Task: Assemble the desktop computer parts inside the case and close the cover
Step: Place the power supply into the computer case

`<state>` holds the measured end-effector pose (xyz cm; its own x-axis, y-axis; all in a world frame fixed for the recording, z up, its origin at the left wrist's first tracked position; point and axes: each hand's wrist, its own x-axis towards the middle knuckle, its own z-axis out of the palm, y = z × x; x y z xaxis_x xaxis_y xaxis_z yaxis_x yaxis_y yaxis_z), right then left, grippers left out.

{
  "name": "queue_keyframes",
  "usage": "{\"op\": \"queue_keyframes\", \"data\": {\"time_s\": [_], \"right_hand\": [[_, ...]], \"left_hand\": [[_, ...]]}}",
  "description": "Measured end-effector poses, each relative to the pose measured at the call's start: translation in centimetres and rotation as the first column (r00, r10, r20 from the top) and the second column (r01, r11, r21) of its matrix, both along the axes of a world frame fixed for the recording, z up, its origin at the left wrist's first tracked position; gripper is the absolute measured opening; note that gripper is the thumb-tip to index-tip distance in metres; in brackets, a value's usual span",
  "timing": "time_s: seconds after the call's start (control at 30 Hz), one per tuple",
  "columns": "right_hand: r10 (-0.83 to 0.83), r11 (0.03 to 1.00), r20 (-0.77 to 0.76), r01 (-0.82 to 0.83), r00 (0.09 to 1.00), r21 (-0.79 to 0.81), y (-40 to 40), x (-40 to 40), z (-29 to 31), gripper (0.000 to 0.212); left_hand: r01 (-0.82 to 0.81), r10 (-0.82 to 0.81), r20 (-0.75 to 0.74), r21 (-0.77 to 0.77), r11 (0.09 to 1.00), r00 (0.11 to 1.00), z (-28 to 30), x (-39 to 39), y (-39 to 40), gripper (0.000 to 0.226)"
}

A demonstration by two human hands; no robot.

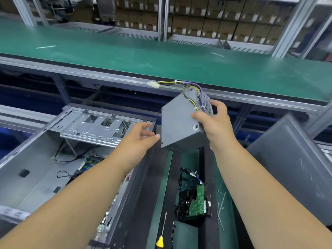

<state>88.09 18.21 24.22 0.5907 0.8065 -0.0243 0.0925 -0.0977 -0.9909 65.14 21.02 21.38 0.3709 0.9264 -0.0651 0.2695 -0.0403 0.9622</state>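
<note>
One head-worn wide-angle view, forward and down, close over both forearms and the open case (36,159)

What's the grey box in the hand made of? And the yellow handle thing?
The grey box looks like dull painted sheet metal: flat folded sides, small punched holes on one face. The screwdriver seems to have a shiny yellow plastic handle and a thin bare metal rod, though it is too small to be sure.

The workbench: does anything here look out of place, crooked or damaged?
Nothing looks damaged. The right hand holds the grey power supply tilted in the air, with its cable bundle hanging loose. A hard drive and a screwdriver lie loose beside the open case.
</note>
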Motion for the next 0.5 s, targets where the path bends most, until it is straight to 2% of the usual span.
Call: {"op": "queue_keyframes", "data": {"time_s": [0.07,0.17,0.27,0.4,0.5], "right_hand": [[0.033,0.998,-0.033,-0.031,0.999,0.055,-0.9,-1.6,1.8,0.075],[0.069,0.993,-0.039,-0.065,0.997,0.099,-2.5,-4.5,4.2,0.072],[0.097,0.989,-0.052,-0.091,0.994,0.115,-3.9,-7.7,6.1,0.068],[0.134,0.985,-0.063,-0.126,0.989,0.114,-4.7,-12.2,7.6,0.064],[0.151,0.984,-0.077,-0.143,0.985,0.106,-4.5,-15.2,7.8,0.062]], "left_hand": [[-0.003,0.015,0.110,-0.106,0.994,0.994,0.1,-0.5,0.2,0.059],[0.071,0.000,0.281,-0.243,0.967,0.960,0.1,-1.5,0.5,0.052],[0.160,-0.012,0.400,-0.340,0.927,0.916,0.7,-3.3,0.4,0.058],[0.324,-0.002,0.599,-0.431,0.842,0.801,1.5,-6.6,0.8,0.066],[0.405,0.033,0.670,-0.486,0.775,0.742,1.9,-9.7,1.3,0.068]]}}
